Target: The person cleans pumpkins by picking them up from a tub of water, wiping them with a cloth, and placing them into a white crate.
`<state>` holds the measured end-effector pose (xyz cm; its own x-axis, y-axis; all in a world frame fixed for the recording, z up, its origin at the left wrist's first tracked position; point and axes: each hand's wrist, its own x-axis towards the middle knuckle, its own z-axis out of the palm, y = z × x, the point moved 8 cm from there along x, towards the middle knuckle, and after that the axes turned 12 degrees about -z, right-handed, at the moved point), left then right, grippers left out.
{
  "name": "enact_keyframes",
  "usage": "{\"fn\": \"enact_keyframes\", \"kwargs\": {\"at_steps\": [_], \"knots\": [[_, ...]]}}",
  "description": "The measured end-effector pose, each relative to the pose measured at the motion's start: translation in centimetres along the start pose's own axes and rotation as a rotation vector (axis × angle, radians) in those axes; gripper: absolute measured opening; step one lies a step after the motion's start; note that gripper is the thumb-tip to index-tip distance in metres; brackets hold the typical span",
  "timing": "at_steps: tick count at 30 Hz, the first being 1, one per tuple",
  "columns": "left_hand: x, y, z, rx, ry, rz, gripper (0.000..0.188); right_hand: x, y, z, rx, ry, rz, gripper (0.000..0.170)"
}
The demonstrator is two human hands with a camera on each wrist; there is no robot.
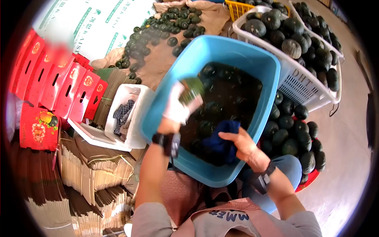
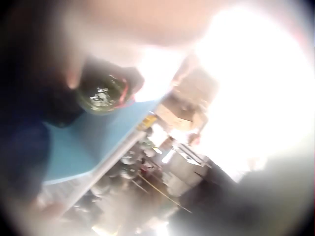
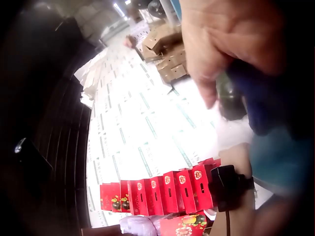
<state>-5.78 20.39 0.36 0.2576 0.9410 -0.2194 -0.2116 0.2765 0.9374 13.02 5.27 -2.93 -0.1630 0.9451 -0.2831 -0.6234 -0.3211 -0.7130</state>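
In the head view my left hand [image 1: 177, 106], partly white as if gloved and blurred, grips a wet green squash [image 1: 192, 91] over the left side of a blue tub [image 1: 158, 93]. My right hand [image 1: 244, 148] holds a dark blue cloth [image 1: 223, 138] above the tub's lower right part, its index finger pointing left. Dark water [image 1: 237, 94] with several squashes under it fills the tub's bottom. The left wrist view shows the shiny squash [image 2: 103, 91] close up; the right wrist view shows the squash [image 3: 230, 98] beside the blue cloth [image 3: 256, 98].
White crates [image 1: 304, 85] heaped with dark squashes stand at the upper right, with more squashes [image 1: 288, 130] below them. Squashes [image 1: 173, 23] lie on a brown sheet behind the tub. Red boxes [image 1: 55, 85], a white foam box [image 1: 138, 118] and stacked cardboard [image 1: 79, 173] stand left.
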Motion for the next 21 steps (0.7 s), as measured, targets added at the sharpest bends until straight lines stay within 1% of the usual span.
{"fn": "enact_keyframes", "kwargs": {"at_steps": [1,2,3,4,6,7,8,9,10,12,14,15,16,17,18,19,20,21], "knots": [[0.6,3.6,0.3,-0.507,-0.008,0.056,0.059,0.3,-0.1,-1.0,0.044,0.084,-0.028,0.032],[4.1,3.7,-4.4,-0.776,-0.101,0.169,0.067,0.8,-0.4,-2.0,0.075,0.173,-0.054,0.032],[5.2,2.7,-5.8,-0.79,0.152,0.133,0.066,1.1,-0.7,-3.6,0.031,0.319,-0.102,0.032],[5.1,2.4,-4.2,-0.544,0.322,-0.167,0.061,1.5,-1.0,-5.1,-0.031,0.441,-0.132,0.043],[9.9,-5.2,-5.4,0.607,-0.173,-0.603,0.071,2.5,-1.0,-6.4,-0.097,0.455,-0.184,0.061],[8.2,-5.5,-4.6,0.871,-0.051,-0.525,0.077,2.6,-0.6,-6.2,-0.092,0.461,-0.187,0.061],[5.9,-6.1,-2.9,1.131,0.073,-0.436,0.084,2.3,-0.6,-6.2,-0.243,0.503,-0.214,0.069],[5.9,-8.3,-3.5,1.216,0.129,-0.608,0.09,1.9,-0.8,-6.1,-0.398,0.542,-0.242,0.077],[6.0,-10.7,-4.7,1.294,0.188,-0.778,0.096,1.9,-0.9,-4.8,-0.304,0.44,-0.25,0.084],[5.8,-14.7,-6.1,1.087,0.393,-0.545,0.102,2.0,-0.1,-4.4,-0.365,0.361,-0.259,0.086],[6.0,-17.8,-5.8,1.15,0.403,-0.501,0.103,2.5,0.8,-4.5,-0.487,0.312,-0.337,0.086],[6.3,-19.2,-5.7,1.135,0.381,-0.575,0.102,1.9,-0.2,-3.4,-0.372,0.319,-0.27,0.085],[6.4,-20.1,-5.7,1.117,0.362,-0.65,0.102,2.3,0.3,-4.2,-0.401,0.323,-0.287,0.086],[6.3,-21.2,-5.6,1.078,0.321,-0.735,0.097,2.5,0.1,-4.5,-0.36,0.362,-0.262,0.085],[6.6,-22.0,-5.0,0.865,0.225,-0.767,0.091,2.6,0.0,-4.7,-0.318,0.396,-0.232,0.085],[7.4,-21.4,-3.3,0.837,-0.061,-0.632,0.083,2.6,-0.4,-4.9,-0.322,0.401,-0.234,0.085],[7.2,-20.7,-1.4,0.797,-0.336,-0.495,0.076,2.7,-0.3,-5.1,-0.285,0.411,-0.187,0.085],[6.2,-21.6,-1.4,0.341,-0.276,-0.644,0.059,2.4,0.2,-5.2,-0.246,0.418,-0.137,0.085]]}}
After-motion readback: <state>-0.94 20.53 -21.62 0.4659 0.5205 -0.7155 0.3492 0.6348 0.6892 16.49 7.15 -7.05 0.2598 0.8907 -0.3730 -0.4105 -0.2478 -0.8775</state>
